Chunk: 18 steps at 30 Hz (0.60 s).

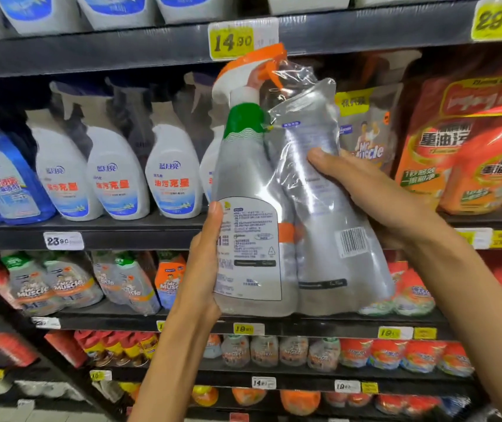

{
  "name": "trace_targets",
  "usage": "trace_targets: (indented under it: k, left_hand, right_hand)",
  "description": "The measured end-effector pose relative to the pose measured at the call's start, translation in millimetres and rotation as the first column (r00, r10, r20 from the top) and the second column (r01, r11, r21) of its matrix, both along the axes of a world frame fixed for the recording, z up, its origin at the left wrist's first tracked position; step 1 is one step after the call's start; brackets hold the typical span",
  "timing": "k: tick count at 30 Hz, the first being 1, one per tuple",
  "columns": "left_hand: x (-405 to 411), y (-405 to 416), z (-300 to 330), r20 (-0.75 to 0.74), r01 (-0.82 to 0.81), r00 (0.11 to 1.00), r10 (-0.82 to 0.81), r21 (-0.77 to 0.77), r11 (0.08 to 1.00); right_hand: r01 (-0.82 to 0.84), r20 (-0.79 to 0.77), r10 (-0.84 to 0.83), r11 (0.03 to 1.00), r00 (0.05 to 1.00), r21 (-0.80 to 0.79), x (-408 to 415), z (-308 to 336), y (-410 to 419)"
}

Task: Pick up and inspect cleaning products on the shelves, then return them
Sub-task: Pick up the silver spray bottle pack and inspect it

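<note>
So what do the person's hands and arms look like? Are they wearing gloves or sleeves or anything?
No gloves. The left hand and right hand are both bare, and both forearms are bare as far as the picture shows, so no sleeve is in view. I can't see any ring, watch or bracelet on either one. The nails look short and plain.

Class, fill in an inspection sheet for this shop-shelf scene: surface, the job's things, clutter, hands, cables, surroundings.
Surface: dark shelf with price tags on its edge.
Job's things: plastic-wrapped pack of a spray bottle and a refill pouch, held up with back labels facing the camera.
Clutter: nothing seen.
Hands: left hand grips the bottle side; right hand grips the pouch side.
Cables: nothing seen.
Surroundings: white spray bottles at left, orange packs at right.
</note>
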<state>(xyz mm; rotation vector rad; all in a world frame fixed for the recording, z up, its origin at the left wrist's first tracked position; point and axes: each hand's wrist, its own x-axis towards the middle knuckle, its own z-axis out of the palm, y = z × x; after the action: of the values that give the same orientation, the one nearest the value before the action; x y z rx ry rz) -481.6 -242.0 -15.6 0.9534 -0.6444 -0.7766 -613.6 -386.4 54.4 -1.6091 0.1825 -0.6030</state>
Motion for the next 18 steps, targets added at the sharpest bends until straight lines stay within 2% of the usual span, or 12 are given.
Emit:
trace_targets:
  k: [4, 7, 9, 12, 14, 16, 18]
  left_hand:
    - [0.4, -0.6, 5.1, 0.252, -0.095, 0.964, 0.089, 0.009, 0.995]
    - [3.3, -4.5, 2.2, 0.447, -0.176, 0.885, 0.133, 0.057, 0.983]
    - [4.3, -6.6, -1.4, 0.537, -0.17, 0.836, 0.114, 0.055, 0.984]
    - [9.1, -6.7, -5.4, 0.62, -0.073, 0.784, 0.03, 0.044, 0.996]
    - [14.7, -3.0, -8.6, 0.652, 0.006, 0.756, -0.065, 0.091, 0.996]
    - [17.2, 0.5, -13.1, 0.625, 0.064, 0.764, -0.162, 0.177, 0.982]
    - [19.1, 2.5, -22.0, 0.619, 0.041, 0.766, -0.172, 0.219, 0.975]
  right_hand:
    - [0.114, 0.126, -0.118, 0.993, 0.985, 0.043, -1.3, -13.0, 2.3]
    - [0.098, 0.145, -0.092, 0.995, 0.985, -0.036, -6.5, -19.5, 2.4]
    - [0.105, 0.136, -0.091, 0.99, 0.987, -0.096, -10.4, -23.7, -0.4]
    - [0.148, 0.219, -0.115, 0.979, 0.969, -0.14, -14.0, -33.4, -4.3]
    - [0.212, 0.28, -0.161, 0.963, 0.946, -0.164, -16.5, -40.5, -2.9]
    - [0.22, 0.292, -0.156, 0.954, 0.944, -0.202, -18.9, -45.9, -3.1]
    - [0.191, 0.273, -0.126, 0.955, 0.954, -0.226, -21.0, -47.4, -1.6]
